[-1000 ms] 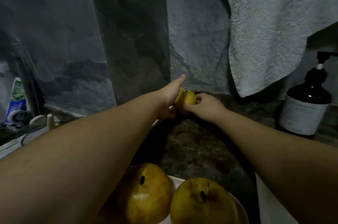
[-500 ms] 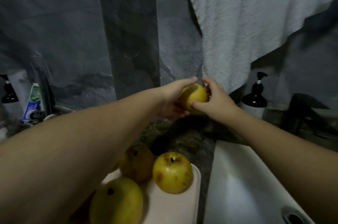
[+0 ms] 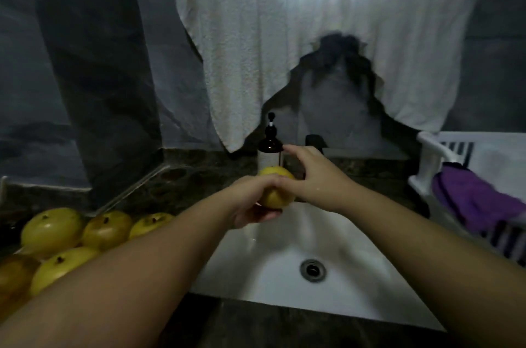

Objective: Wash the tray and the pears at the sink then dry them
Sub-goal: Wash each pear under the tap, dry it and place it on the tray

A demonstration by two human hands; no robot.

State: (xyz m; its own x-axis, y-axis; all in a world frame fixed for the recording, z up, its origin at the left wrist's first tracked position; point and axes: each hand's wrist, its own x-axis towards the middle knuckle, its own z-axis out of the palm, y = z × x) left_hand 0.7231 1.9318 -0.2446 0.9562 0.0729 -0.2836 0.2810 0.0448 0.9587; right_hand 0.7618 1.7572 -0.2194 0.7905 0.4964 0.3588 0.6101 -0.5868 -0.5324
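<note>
now left hand (image 3: 253, 199) grips pear (image 3: 276, 191) over sink (image 3: 273, 285), r hand (image 3: 316, 177) beside.

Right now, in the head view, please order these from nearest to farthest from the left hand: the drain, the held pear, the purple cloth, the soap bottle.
1. Held pear: in the left hand, over the sink's back edge.
2. Soap bottle: just behind, on the counter.
3. Drain: below, in the basin.
4. Purple cloth: far right, in the white rack.

Two bare forearms, no sleeves in view, left hand (image 3: 254, 199) and right hand (image 3: 318, 177) without rings, watch or gloves
</note>
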